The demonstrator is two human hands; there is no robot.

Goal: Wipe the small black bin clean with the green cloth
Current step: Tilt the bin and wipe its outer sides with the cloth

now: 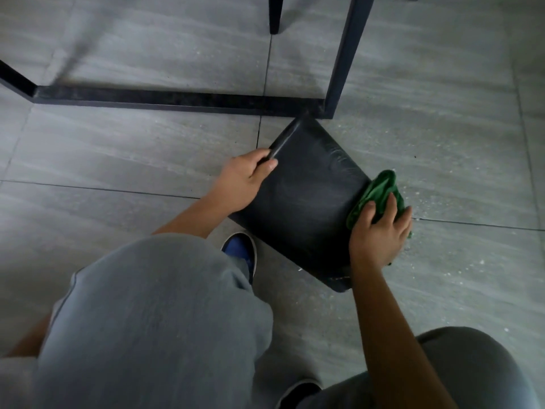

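Two bare hands work on a small black bin [303,199] that lies tipped over on a grey tiled floor [132,149], its broad flat side facing up and its far corner just beside the black metal frame [165,99] of a piece of furniture.

At the far left, that frame runs low along the floor, bends, and meets an upright post [349,54] near the bin's far corner; a second dark leg [275,13] stands behind it. Lower left, a knee in grey trousers [153,314] fills much of the view, with a blue-lined shoe [240,250] showing just past it, close to the bin's near left edge.

The left hand [243,180] grips the bin's left edge near its upper end, fingers curled over the rim and the thumb lying along the top face, so the hand is closed on the bin and steadies it.

Moving right across the bin's dark, faintly streaked face, the right hand [379,228] presses a bunched green cloth [380,191] against the bin's right edge. Its fingers are spread flat over the cloth, which bulges out beyond the fingertips towards the floor.

Right of the bin, pale specks [418,199] lie scattered on the tiles. At the lower right another grey-trousered knee [460,367] shows, with a dark shoe [300,392] beside it at the bottom edge.
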